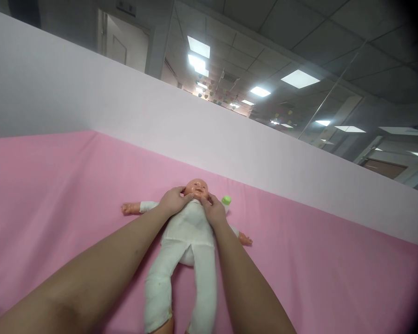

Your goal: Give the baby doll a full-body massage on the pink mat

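A baby doll with a hard plastic head and a white cloth body lies on its back, its arms spread out and its legs towards me. My left hand is wrapped round the left side of the doll's head and neck, thumb near the chin. On the other side my right hand grips the head in the same way, thumb at the jaw. The fingertips behind the head are hidden. Just beyond my right hand is a small thing with a light green top and a whitish lower part, partly covered by the hand.
Pink cloth covers the surface under the doll, with some folds. A low white wall runs along the back, just past the doll's head. Behind it are glass panels, a door and lit ceiling panels.
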`<state>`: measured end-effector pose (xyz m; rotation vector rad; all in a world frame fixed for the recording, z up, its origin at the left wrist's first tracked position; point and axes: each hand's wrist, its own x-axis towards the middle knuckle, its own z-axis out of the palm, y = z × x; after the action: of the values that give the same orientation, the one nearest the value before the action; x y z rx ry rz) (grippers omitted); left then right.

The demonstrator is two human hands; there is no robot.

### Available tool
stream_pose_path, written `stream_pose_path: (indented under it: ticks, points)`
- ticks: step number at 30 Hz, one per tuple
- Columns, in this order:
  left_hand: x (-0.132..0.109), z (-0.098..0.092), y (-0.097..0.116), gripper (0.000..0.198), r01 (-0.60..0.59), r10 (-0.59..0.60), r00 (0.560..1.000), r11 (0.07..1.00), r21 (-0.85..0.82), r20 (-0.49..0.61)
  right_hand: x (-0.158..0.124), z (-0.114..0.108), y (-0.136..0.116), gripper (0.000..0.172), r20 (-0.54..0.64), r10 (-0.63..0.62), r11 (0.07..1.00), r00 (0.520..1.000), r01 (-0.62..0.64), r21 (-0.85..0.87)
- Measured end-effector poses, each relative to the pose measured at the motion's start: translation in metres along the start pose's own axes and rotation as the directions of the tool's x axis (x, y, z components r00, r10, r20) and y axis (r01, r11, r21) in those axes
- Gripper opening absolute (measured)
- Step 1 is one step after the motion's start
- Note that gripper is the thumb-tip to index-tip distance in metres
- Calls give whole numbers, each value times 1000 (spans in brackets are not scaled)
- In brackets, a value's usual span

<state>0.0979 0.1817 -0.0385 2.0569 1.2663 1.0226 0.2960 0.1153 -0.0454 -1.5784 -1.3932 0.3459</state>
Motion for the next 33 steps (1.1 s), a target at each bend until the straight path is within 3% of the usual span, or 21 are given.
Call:
stream_pose_path:
  ticks: [8, 13, 17, 20, 27, 33]
  points:
    - [4, 2, -3, 57, -19, 19, 1000, 999, -39, 9, 1, 0, 5, 53, 4, 33, 999, 999, -33, 11]
    - [0, 1, 1, 65, -16, 16, 1000, 1000, -27, -1, -2, -1, -3, 53, 5, 39, 999, 999, -39, -14]
    - [-3, -1, 6, 71, -7, 7, 1000, 1000, -6, 4, -4, 1, -8, 67, -17, 47, 996, 999, -48, -75]
    - [-4, 0, 5, 70, -5, 5, 1000, 1000, 9, -4, -4, 2, -8, 65, -34, 66, 991, 997, -70, -116]
    - [0, 2, -2, 66, -37, 37, 999, 999, -8, -11, 0, -2, -3, 52, 20, 5, 1000, 1000, -5, 3]
    - [3, 4, -7, 64, -20, 19, 1000, 999, -38, -10, 5, -3, 6, 55, 67, -7, 995, 998, 1, 95]
